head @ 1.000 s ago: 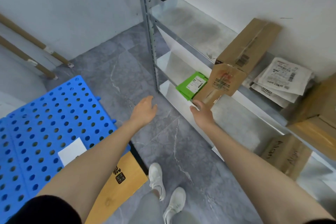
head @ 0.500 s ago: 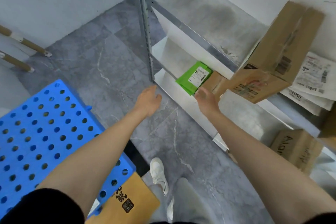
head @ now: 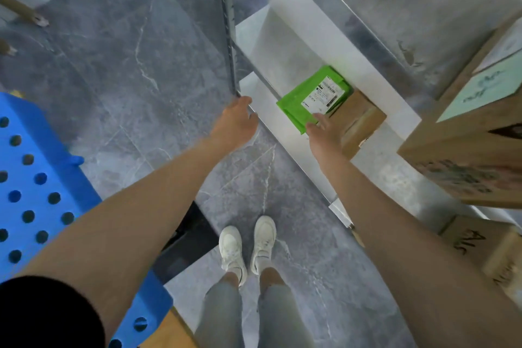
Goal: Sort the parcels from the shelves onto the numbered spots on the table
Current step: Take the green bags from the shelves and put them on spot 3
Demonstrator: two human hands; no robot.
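Your right fingers (head: 320,119) lie fairly straight on the near edge of the flat green plastic mailer bag (head: 306,99). They touch it but are not curled round it, so it is not yet lifted. Your right hand (head: 324,135) reaches in over the front edge of the white lower shelf (head: 285,141). The bag lies near that shelf's left end, its far side propped on a small brown cardboard box (head: 360,118).

Your left hand (head: 236,121) hangs just beside the grey metal upright (head: 226,36) at the shelf's left corner, fingers loose and holding nothing.

A large brown cardboard carton (head: 466,155) sits on the shelf above, at the right. Another lettered cardboard box (head: 485,246) stands low down at the right edge of the view.

The blue perforated plastic table (head: 42,178) is well apart on your left, and no numbered spot shows on the part in view. My judgement is that the sorting is far from finished. Several parcels are on the shelves, and this green one has to be gripped, carried across and placed.
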